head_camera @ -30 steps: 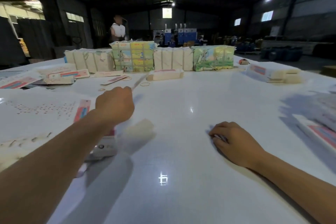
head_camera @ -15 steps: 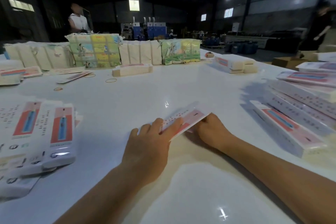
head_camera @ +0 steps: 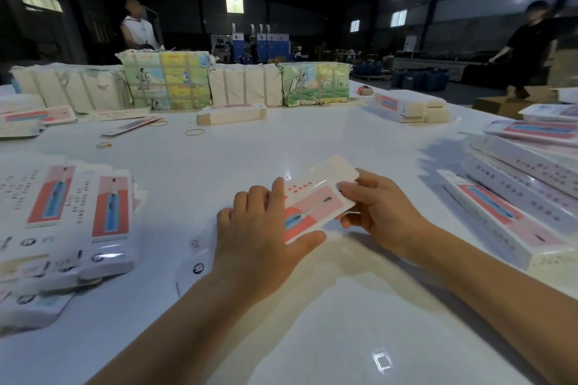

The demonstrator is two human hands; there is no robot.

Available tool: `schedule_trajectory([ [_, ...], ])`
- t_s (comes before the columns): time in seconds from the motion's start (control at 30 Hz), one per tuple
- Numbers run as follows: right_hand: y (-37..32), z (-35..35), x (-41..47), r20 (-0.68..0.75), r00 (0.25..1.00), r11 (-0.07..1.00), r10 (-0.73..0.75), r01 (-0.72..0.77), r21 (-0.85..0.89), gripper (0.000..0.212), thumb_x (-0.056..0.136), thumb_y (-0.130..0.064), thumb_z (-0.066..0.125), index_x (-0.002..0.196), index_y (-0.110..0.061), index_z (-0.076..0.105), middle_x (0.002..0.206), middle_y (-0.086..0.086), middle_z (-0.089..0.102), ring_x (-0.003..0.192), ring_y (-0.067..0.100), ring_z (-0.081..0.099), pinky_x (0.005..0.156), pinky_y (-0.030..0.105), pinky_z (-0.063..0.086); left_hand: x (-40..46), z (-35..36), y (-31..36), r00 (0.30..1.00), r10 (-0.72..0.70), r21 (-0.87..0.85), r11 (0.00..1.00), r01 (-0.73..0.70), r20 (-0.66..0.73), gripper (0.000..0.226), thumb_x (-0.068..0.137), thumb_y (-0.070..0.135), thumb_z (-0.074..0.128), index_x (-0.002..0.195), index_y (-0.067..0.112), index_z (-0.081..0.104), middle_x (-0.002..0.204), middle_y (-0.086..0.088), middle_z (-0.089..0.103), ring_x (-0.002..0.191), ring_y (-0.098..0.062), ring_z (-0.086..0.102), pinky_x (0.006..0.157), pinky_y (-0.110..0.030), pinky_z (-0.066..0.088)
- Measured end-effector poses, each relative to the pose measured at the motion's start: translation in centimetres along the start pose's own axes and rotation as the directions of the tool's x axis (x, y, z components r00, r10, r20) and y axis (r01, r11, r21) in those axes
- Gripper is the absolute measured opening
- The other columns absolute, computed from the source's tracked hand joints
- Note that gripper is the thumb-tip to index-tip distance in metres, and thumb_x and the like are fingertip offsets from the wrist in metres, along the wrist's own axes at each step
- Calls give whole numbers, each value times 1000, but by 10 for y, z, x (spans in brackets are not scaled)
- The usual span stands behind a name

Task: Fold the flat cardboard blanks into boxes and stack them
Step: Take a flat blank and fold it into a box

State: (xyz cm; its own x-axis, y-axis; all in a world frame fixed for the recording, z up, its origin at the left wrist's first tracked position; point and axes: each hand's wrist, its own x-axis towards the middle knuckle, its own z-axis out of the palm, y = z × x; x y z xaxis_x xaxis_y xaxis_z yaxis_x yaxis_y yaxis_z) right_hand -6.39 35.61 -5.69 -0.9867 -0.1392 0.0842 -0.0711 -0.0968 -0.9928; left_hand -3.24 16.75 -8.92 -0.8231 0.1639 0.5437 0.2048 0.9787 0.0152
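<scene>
While the blank (head_camera: 316, 203) lies tilted just above the table (head_camera: 312, 322) near its middle, both hands grip it: the left hand (head_camera: 262, 234) curls over its near end with the thumb beneath, and the right hand (head_camera: 380, 212) pinches the far edge. Flat blanks (head_camera: 78, 222) lie to the left, folded boxes (head_camera: 513, 197) to the right. Uneven squeezing could crease the glossy card off its score lines, or let it slip.

Table (head_camera: 312, 337) top: smooth, glossy white, mirrors the ceiling lights. Carton blank (head_camera: 316, 200) is printed card with a slight sheen. Far bundles (head_camera: 244, 87): matt raw cardboard edges.
</scene>
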Motion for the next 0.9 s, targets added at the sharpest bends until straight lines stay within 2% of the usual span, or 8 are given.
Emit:
schedule_trajectory([
  [0.07, 6, 1, -3, -100, 968, 902, -231, 175, -395, 40, 97, -22, 51, 136, -25, 44, 116, 1, 60, 89, 10, 62, 70, 26, 54, 0, -2, 2, 999, -32, 25, 999, 32, 8, 103, 60, 83, 3, 145, 27, 14, 134, 5, 39, 111, -11, 41, 86, -24, 32],
  [0.13, 9, -1, -7, -5, 847, 554, -532, 344, -758, 44, 96, -40, 41, 138, -28, 45, 140, -3, 39, 117, 10, 47, 92, 28, 46, 1, -5, 4, 997, -71, 28, 997, 70, 17, 104, 58, 82, 0, 144, 25, 15, 132, 4, 40, 109, -11, 41, 86, -24, 34],
  [0.2, 12, -3, -10, 174, 756, 220, -631, 389, -895, 47, 100, -45, 32, 127, -17, 58, 146, 5, 38, 129, 22, 37, 99, 35, 39, 1, -8, 6, 995, -101, 49, 994, 101, 11, 104, 59, 81, 0, 144, 24, 18, 131, 4, 41, 108, -11, 42, 85, -24, 36],
  [0.3, 18, 1, -11, 265, 774, 83, -576, 378, -922, 49, 97, -42, 32, 122, -13, 63, 144, 7, 44, 133, 26, 31, 104, 40, 36, -1, -11, 8, 996, -88, 157, 984, 88, -5, 102, 61, 78, 2, 144, 23, 18, 131, 3, 43, 109, -14, 43, 85, -24, 34],
  [0.4, 23, 3, -10, 235, 793, 242, -562, 430, -870, 40, 96, -41, 44, 122, -18, 64, 144, 0, 43, 132, 8, 30, 106, 20, 26, -3, -13, 10, 998, -69, 224, 972, 66, 3, 100, 62, 76, -1, 144, 22, 17, 132, 2, 43, 110, -15, 43, 86, -25, 35],
  [0.47, 19, 6, -11, 92, 870, 622, -484, 416, -663, 33, 91, -39, 56, 120, -26, 65, 144, -13, 40, 124, -11, 32, 99, 8, 28, -3, -15, 9, 997, -76, 204, 976, 72, 10, 100, 61, 77, -1, 143, 23, 17, 131, 3, 42, 109, -13, 43, 85, -25, 35],
  [0.57, 9, 8, -10, 68, 962, 935, -265, 274, -227, 20, 83, -21, 69, 99, -30, 76, 138, -30, 40, 125, -2, 42, 98, 31, 44, -1, -15, 6, 997, -81, 130, 988, 79, 6, 100, 61, 79, 1, 143, 23, 19, 128, 3, 43, 107, -13, 42, 84, -25, 34],
  [0.9, 11, 4, -9, 125, 936, 903, -330, 352, -248, 3, 71, -17, 73, 73, -16, 75, 120, -6, 57, 104, 4, 60, 89, 22, 49, 4, -25, -14, 978, 6, -405, 911, 81, 209, 61, 74, 73, 50, 118, 31, 45, 112, 12, 55, 93, -10, 55, 82, -36, 50],
])
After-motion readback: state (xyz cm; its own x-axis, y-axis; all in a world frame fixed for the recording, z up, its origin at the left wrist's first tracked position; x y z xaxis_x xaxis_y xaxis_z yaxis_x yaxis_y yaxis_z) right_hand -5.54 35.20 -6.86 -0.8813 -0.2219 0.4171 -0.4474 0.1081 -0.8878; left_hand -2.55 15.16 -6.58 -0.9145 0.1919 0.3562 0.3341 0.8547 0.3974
